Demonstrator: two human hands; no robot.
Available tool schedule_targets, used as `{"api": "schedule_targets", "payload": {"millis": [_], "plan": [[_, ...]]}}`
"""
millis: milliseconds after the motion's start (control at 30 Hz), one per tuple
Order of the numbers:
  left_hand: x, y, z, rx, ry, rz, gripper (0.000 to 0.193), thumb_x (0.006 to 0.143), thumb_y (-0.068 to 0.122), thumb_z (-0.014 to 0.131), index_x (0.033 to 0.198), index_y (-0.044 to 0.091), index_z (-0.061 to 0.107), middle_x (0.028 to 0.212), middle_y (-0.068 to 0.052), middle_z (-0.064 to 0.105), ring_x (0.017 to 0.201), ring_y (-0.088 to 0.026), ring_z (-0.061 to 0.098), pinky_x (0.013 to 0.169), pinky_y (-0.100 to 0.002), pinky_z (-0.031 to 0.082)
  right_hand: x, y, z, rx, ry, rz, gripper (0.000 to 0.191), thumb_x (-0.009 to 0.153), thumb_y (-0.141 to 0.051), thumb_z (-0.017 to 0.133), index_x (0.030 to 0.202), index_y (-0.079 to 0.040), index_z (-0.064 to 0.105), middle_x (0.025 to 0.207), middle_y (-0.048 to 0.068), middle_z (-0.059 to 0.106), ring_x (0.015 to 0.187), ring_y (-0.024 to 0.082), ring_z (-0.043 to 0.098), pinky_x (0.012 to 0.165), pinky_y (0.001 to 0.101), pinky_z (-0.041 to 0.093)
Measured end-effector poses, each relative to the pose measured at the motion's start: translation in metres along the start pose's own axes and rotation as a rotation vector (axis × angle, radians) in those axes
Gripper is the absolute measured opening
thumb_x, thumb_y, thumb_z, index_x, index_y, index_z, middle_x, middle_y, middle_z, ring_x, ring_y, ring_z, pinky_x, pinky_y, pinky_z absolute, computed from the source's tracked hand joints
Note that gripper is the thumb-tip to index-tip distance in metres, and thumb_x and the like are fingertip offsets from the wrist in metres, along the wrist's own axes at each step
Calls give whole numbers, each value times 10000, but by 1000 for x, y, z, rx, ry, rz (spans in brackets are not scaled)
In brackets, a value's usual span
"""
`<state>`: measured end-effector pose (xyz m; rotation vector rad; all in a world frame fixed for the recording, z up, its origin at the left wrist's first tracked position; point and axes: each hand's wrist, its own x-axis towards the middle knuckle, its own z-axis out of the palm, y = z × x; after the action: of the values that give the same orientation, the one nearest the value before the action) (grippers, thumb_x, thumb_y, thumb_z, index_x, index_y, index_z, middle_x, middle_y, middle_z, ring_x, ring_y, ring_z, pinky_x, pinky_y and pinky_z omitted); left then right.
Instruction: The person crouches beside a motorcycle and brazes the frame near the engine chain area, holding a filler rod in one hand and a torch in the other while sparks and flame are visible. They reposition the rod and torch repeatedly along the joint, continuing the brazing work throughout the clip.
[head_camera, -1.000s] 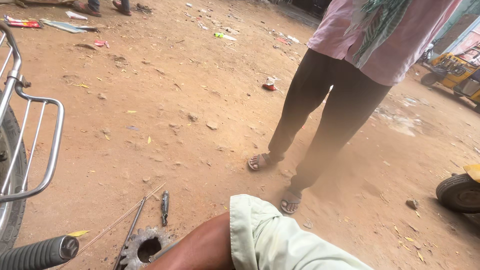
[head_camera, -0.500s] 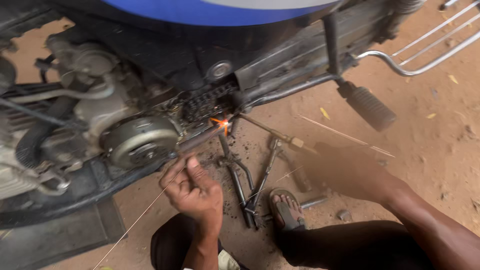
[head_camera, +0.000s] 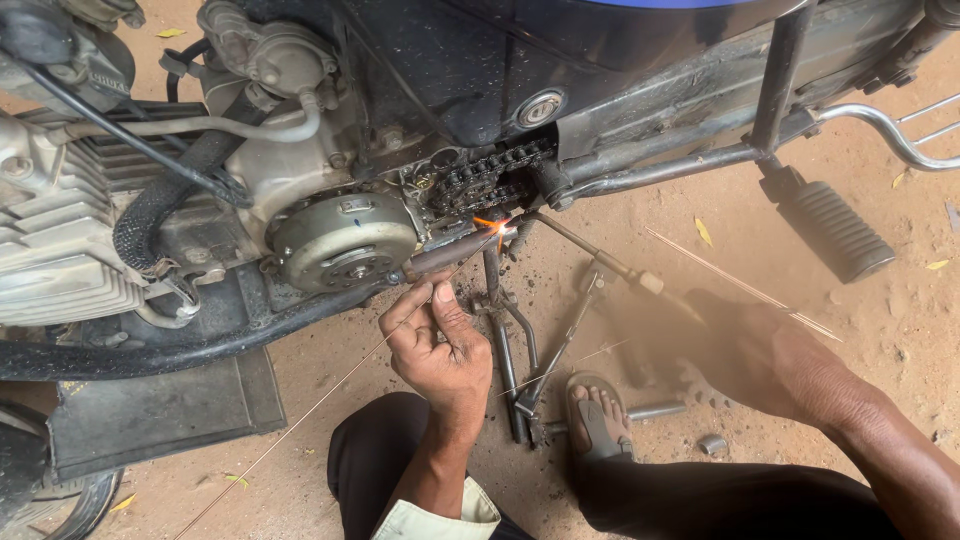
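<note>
My left hand (head_camera: 440, 345) pinches a thin filler rod (head_camera: 330, 385) between thumb and fingers; its long axis runs from the lower left up and right to the flame (head_camera: 497, 225) below the motorcycle's chain (head_camera: 485, 180). My right hand (head_camera: 745, 355) is closed on the torch (head_camera: 595, 255), which angles up and left to that same spot. The left hand is nearer the joint.
</note>
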<state>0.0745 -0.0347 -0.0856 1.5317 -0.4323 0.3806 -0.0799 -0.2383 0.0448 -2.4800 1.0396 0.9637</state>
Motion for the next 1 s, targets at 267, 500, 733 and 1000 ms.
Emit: {"api": "schedule_targets", "payload": {"millis": [267, 500, 733, 1000], "plan": [[3, 3, -3, -54, -6, -73, 186, 1045, -49, 567, 1195, -45, 456, 1160, -234, 698, 1019, -220, 730, 818, -253, 627, 2, 3, 4, -61, 107, -156, 390, 941, -230, 495, 1323, -182, 557, 1113, 94, 718, 1028, 248, 729, 907, 409, 601], [4, -3, -4, -32, -10, 9, 192, 1049, -64, 568, 1201, -44, 452, 1147, -233, 692, 1085, -240, 736, 904, -291, 661, 2, 2, 6, -59, 100, -129, 418, 939, -168, 504, 1355, -181, 540, 1056, 95, 725, 909, 223, 745, 827, 374, 626], [5, 0, -4, -50, -9, -35, 199, 1044, -54, 582, 1201, -28, 463, 1148, -224, 715, 989, -189, 746, 708, -214, 641, 3, -1, 4, -129, 17, -68, 507, 967, -142, 511, 1464, -231, 461, 1012, 83, 733, 794, 177, 741, 763, 329, 650], [7, 2, -5, -13, -15, -4, 195, 1049, -37, 587, 1203, -23, 468, 1144, -204, 731, 953, -161, 746, 716, -224, 631, -2, -7, 0, -41, 42, -81, 690, 976, -184, 536, 1597, -379, 307, 1162, 55, 722, 932, 210, 772, 874, 347, 650]]}}
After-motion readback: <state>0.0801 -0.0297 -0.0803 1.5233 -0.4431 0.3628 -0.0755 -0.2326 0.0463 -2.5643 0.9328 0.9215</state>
